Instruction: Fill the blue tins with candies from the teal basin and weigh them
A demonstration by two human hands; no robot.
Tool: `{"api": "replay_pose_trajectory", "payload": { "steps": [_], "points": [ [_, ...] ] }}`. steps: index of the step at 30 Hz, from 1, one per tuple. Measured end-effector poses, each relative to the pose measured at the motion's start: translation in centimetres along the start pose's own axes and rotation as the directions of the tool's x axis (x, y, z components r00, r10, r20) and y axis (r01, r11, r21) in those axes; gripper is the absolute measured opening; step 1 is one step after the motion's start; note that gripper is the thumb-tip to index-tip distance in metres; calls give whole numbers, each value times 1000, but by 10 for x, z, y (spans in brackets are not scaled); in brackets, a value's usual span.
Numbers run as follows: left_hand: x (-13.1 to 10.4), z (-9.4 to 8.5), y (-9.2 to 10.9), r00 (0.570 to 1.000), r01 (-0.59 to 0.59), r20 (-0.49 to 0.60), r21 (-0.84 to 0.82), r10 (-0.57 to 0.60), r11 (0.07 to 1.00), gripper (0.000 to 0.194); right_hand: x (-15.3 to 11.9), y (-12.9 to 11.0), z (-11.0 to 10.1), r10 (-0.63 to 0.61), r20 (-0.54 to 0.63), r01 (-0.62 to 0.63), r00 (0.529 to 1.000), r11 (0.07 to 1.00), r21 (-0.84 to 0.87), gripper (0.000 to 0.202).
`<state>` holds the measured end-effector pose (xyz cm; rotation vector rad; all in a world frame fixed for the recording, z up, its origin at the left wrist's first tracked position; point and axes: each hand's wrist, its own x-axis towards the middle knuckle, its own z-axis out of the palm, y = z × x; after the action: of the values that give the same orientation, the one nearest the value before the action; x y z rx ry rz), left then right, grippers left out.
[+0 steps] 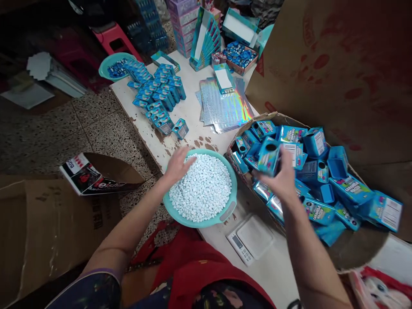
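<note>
A turquoise bowl (234, 189) full of small white candies (202, 189) sits at the table's front edge. Over its left rim reaches my left hand (177, 166), fingers apart and nothing visible in them. My right hand (283, 178) grips a small blue candy box (269, 155) with a dark round hole in its end; the hand is a little blurred. Beneath and around that hand, many similar blue boxes lie jumbled in a large cardboard carton (246, 125). One single blue box (180, 128) stands on the table beyond the bowl.
Rows of blue boxes (161, 88) stand at the table's far left. Behind the bowl lie shiny holographic sheets (222, 107). A digital scale (250, 238) is right of the bowl. Blue caps fill a tray (241, 68) and a bowl (104, 68). An open carton (58, 223) occupies the left.
</note>
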<state>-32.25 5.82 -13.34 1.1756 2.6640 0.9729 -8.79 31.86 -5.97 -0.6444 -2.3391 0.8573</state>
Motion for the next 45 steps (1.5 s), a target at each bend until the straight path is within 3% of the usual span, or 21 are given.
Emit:
{"api": "replay_pose_trajectory", "payload": {
  "steps": [3,6,9,12,15,17,18,20,22,24,26,28,30,33,37,45],
  "points": [
    [-32,24,28,986,-64,163,128,43,990,48,-72,-18,10,85,161,-122,983,964,238,89],
    [-40,42,46,986,-11,160,283,-36,959,50,-117,-18,27,258,261,-358,930,794,491,83],
    [-41,49,58,983,17,163,379,-85,925,49,-137,-12,35,394,328,-502,858,512,698,67],
    [-47,53,65,984,20,151,437,-95,899,43,-142,-12,36,499,371,-538,783,244,807,49],
    [-54,57,66,992,35,93,419,-81,908,38,-138,-21,37,580,399,-573,710,146,807,41],
    [-55,58,65,995,75,35,329,-91,941,34,-134,-28,39,612,387,-613,689,210,762,40],
    [-56,58,65,994,103,-4,252,-106,962,30,-132,-32,40,611,365,-623,703,281,730,40],
    [-55,56,67,982,166,-92,24,-164,986,21,-130,-38,42,560,310,-604,768,473,642,40],
    [-55,49,74,944,260,-121,-299,-307,918,17,-128,-43,43,459,270,-530,846,673,516,40],
    [-56,39,86,882,345,-28,-642,-470,685,22,-126,-48,46,338,234,-406,911,831,379,39],
    [-58,26,102,838,346,115,-868,-533,356,25,-125,-53,50,209,207,-259,956,931,257,38],
    [-61,14,119,839,276,196,-957,-507,88,24,-125,-59,55,105,207,-139,973,977,159,37],
    [-63,6,132,863,206,202,-978,-463,-42,24,-124,-66,61,39,230,-60,973,994,87,35],
    [-66,5,140,894,121,126,-992,-431,-39,20,-124,-76,66,2,247,-3,969,1000,5,32],
    [-68,15,135,895,65,55,-998,-442,7,19,-123,-82,68,24,224,-8,974,997,-73,30],
    [-65,15,137,872,128,75,-989,-484,78,33,-123,-82,69,20,218,0,976,996,-92,29]
  ]
}}
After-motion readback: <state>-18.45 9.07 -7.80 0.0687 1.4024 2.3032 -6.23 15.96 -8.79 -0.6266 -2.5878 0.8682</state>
